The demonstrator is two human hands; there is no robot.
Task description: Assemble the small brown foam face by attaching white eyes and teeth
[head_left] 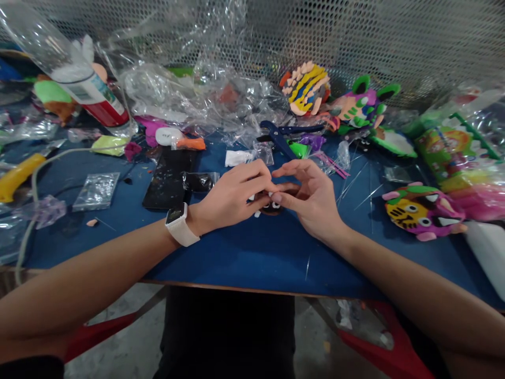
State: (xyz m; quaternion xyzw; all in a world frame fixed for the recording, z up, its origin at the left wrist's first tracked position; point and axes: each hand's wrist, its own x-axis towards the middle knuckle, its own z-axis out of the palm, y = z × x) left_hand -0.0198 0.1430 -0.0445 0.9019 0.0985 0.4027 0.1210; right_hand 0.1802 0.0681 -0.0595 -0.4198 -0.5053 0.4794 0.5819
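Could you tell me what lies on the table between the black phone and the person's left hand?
In the head view, a small clear plastic bag with dark contents lies between the black phone and the left hand, on the blue table.

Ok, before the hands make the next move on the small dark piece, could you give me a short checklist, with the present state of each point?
1. Both hands on the work: left hand and right hand meet over the small dark piece. Ok.
2. Grip on the piece: fingers cover it. Cannot tell.
3. Piece over the blue table, not past its edge. Ok.
4. Blue pliers apart from the hands, behind them. Ok.
5. Black phone lies close to the left hand. Not ok.
6. Piece complete: mostly hidden. Cannot tell.
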